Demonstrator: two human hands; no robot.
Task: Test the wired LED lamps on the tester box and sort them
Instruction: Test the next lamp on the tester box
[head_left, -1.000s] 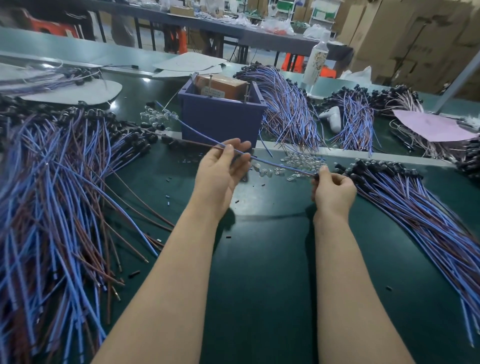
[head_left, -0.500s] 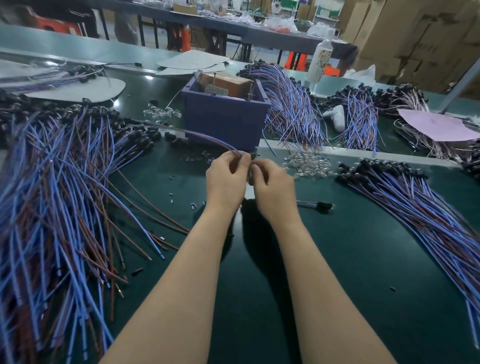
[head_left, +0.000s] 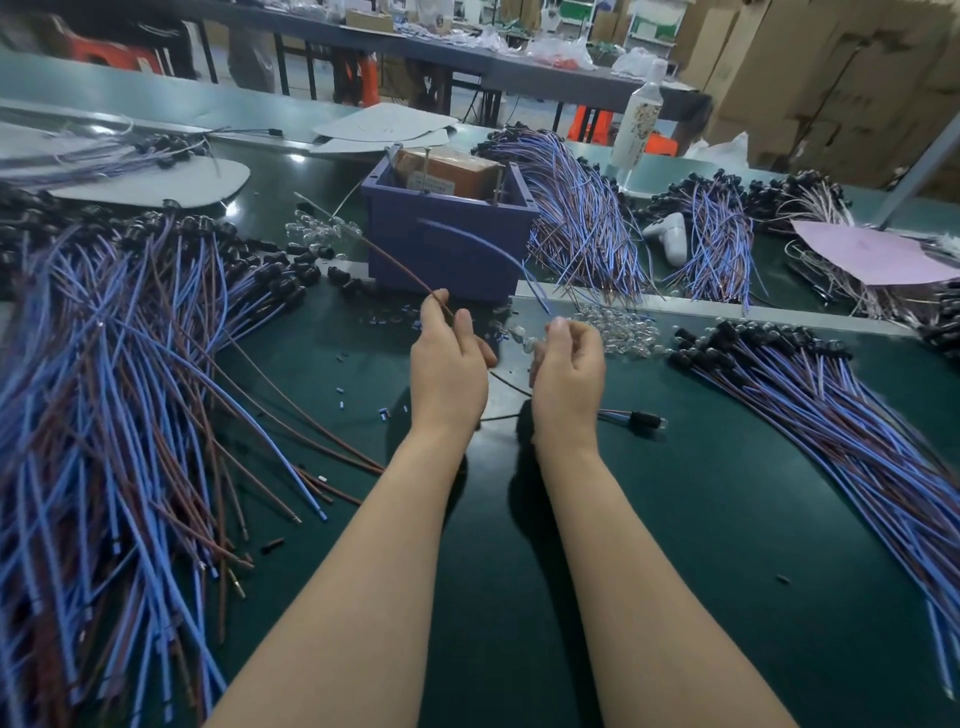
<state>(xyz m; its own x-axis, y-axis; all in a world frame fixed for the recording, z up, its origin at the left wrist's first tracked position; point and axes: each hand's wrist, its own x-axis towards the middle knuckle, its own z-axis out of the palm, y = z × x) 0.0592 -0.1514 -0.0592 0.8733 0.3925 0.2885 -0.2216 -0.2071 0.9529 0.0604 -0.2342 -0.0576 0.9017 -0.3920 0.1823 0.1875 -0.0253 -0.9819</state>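
Dark green tabletop (head_left: 571, 597). A large left pile (head_left: 104, 389) of blue- and brown-wired LED lamps lies on it, with a smaller right pile (head_left: 831, 415) opposite. At centre rear stands the open-topped purple tester box (head_left: 447, 254), which contains a brown block (head_left: 447, 169) and thin upright metal posts. Just in front, the left hand (head_left: 449, 364) pinches a brown wire (head_left: 400, 265). The right hand (head_left: 569, 369), fingers curled, pinches the lower end of a blue wire (head_left: 483, 241). A single lamp (head_left: 644, 418) lies flat beside the right wrist. Loose clear LEDs (head_left: 618, 325) are scattered near the box.
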